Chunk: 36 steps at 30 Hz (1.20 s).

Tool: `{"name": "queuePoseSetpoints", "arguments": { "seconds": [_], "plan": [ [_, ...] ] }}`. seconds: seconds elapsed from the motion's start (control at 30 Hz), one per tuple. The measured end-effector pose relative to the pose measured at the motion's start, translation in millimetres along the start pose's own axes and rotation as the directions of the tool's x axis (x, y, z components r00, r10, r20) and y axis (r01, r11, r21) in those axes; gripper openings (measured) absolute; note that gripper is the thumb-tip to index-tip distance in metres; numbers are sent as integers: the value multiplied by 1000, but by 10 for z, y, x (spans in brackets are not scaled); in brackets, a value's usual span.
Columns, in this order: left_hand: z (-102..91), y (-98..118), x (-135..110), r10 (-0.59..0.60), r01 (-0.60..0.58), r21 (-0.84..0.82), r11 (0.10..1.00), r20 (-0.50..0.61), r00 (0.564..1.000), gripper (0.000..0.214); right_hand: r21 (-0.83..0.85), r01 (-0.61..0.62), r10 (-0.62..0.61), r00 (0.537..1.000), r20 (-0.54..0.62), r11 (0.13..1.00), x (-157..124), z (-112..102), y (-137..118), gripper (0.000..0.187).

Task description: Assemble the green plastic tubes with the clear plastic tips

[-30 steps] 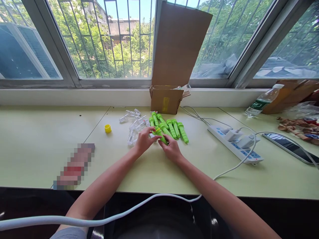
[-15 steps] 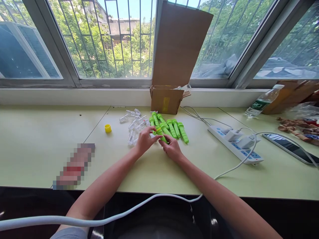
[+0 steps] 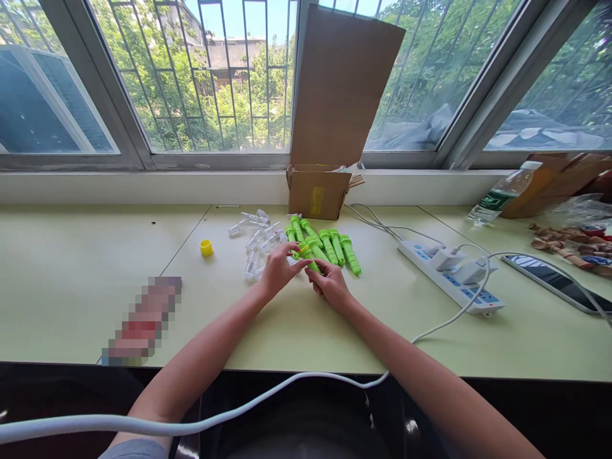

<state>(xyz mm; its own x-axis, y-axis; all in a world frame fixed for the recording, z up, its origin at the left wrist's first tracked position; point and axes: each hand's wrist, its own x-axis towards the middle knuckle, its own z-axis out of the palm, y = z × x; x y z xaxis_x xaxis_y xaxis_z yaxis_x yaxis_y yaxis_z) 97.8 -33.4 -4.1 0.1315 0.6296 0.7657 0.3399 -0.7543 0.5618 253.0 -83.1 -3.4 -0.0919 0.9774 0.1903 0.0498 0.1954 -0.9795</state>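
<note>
Both my hands meet at one green ribbed plastic tube (image 3: pixel 314 267) with a yellow ring near its top. My left hand (image 3: pixel 280 266) pinches its upper end by the yellow part, thumb and fingers closed. Around the lower end, the fingers of my right hand (image 3: pixel 329 283) are closed. Several similar green tubes (image 3: pixel 351 256) lie just beyond my hands. Beside them, to the left, is a loose pile of clear plastic pieces (image 3: pixel 255 241), partly hidden by my left hand. A single yellow cap (image 3: pixel 206 247) stands apart further left.
An open cardboard box (image 3: pixel 318 191) stands against the window sill. To the right lie a white power strip (image 3: pixel 449 277) with chargers, a phone (image 3: pixel 559 280) and a leaning water bottle (image 3: pixel 502 194). A white cable (image 3: pixel 287 382) crosses the table's front edge. A blurred-out item (image 3: pixel 143 322) lies left.
Hardly anything differs. The camera view has shifted slightly, and both hands stay on the same green tube.
</note>
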Motion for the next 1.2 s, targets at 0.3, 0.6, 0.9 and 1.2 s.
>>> {"name": "queuePoseSetpoints", "arguments": {
  "seconds": [0.3,0.6,0.9,1.2],
  "plan": [
    [-11,28,11,3,-3,-22,1000,10,1000,31,84,-46,45,999,25,995,-2,-38,-8,39],
    [-7,-3,21,3,-2,-43,999,25,1000,25,136,-83,74,995,64,987,13,-53,-51,34],
    [-24,57,17,-6,11,-95,995,47,999,23,161,-125,105,986,127,979,23,-70,-67,26],
    [-2,-20,-20,-25,27,-49,998,39,999,19,-172,35,-37,999,-8,985,-7,20,22,32]
  ]
}}
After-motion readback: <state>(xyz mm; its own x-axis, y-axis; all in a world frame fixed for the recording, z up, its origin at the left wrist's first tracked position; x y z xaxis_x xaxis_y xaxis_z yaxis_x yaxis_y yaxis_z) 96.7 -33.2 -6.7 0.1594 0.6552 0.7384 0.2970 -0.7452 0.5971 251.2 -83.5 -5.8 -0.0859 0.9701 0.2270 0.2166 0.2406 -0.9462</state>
